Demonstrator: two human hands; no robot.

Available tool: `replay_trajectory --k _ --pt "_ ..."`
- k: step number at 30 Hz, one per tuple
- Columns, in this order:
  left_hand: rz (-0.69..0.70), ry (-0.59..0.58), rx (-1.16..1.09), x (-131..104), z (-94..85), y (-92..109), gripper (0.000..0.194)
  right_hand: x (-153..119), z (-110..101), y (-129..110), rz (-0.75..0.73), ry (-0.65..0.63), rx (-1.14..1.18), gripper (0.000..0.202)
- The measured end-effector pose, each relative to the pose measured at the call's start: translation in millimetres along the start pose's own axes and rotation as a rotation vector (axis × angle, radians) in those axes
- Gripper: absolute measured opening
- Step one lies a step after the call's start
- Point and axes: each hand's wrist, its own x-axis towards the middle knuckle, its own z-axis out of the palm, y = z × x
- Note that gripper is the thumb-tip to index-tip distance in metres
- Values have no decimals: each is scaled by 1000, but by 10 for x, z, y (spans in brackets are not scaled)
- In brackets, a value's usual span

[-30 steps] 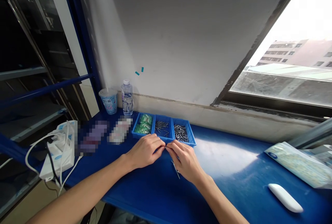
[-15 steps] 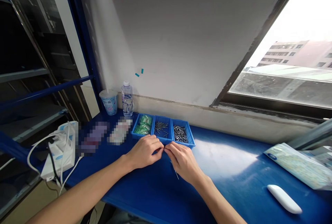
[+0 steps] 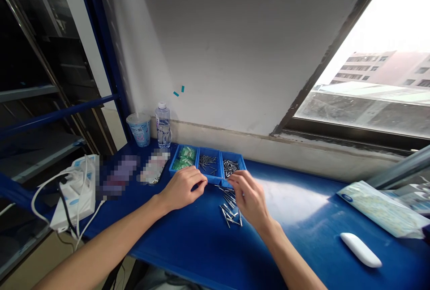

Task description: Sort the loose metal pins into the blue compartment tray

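Note:
My left hand (image 3: 186, 187) is at the front edge of a blue three-part tray (image 3: 217, 180), thumb and forefinger pinched together. Anything in that pinch is too small to make out. My right hand (image 3: 250, 196) reaches over the front of the right compartment, fingertips drawn together; what they grip, if anything, cannot be told. Slim metal pins with thicker silver ends (image 3: 229, 214) lie loose on the table, partly hidden by my right hand. Short metal pieces (image 3: 230, 167) fill the right compartment, thin pins (image 3: 207, 161) lie in the middle one, and green packets (image 3: 184, 158) in the left.
Behind the tray stand a water bottle (image 3: 163, 126) and a lidded cup (image 3: 139, 131). A power strip with cables (image 3: 75, 196) lies at the left. Toward the right are a white rounded case (image 3: 361, 249) and a soft packet (image 3: 383, 207) on the blue table (image 3: 188, 245).
My hands, which met at the fingertips, have parted. The right has moved right and slightly up to the right compartment, uncovering the pins on the table; the left has shifted slightly left.

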Motion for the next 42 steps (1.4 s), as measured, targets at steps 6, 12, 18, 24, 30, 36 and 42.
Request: replay_trajectory --k 6,12,18,24,30,36,42 --pt "-65 -129 -119 -28 166 151 13 60 -136 92 288 307 -151 15" --pt "59 -333 -34 -85 364 263 18 31 -57 186 385 83 -225 29" --pt "151 -363 41 -94 432 246 15 -10 40 87 321 -4 -168 24" --pt "140 -365 49 -113 465 236 12 -24 74 64 291 -63 -157 23" --pt "76 -318 42 -96 261 123 6 -25 54 19 123 -211 -30 27" --pt "-75 -210 -65 -23 72 18 7 -62 113 -30 25 -319 3 29" --pt "-108 -187 -61 -54 121 22 6 -88 132 -43 5 -392 46 33"
